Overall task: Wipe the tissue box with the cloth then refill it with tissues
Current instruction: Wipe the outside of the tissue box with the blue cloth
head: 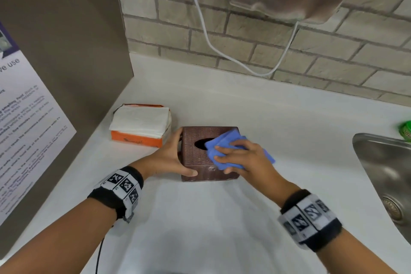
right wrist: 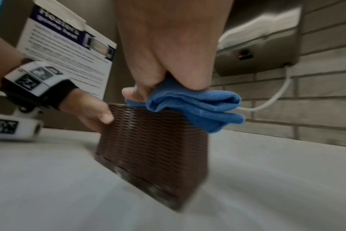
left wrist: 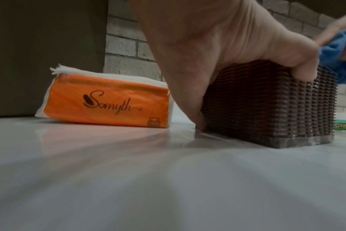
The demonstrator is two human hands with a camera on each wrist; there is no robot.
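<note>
White countertop [head: 222, 100], set against a brick wall; steel sink [head: 378, 162] at the right edge. Brown woven tissue box [head: 200, 158] stands upright near the counter's middle, oval slot upward. Orange tissue pack [head: 140, 124], top open with white tissues exposed, lies just beside the box on its left.

Left hand [head: 169, 158] is wrapped round the box's left side, thumb on the near face and fingers curled behind; the box is steadied against the counter. Right hand [head: 242, 155] is pressed down on a folded blue cloth [head: 222, 140], fingers curled over it, the cloth lying on the box's top right and partly over the slot.

Step judged: wiping the top; refill not yet begun. For a good wipe, the left-hand brace should be kept firm so the light box is not dragged, and the cloth worked along the weave ridges, where dust would be held. A pale smear is seen on the near top edge; that patch and the side faces appear to need passes.

Views compared: only the left wrist view shows the pack's "Somyth" lettering and a clear band at the box's base. Only the right wrist view shows the cloth's bunched folds overhanging the right edge. The slot is seen in the head view alone.
</note>
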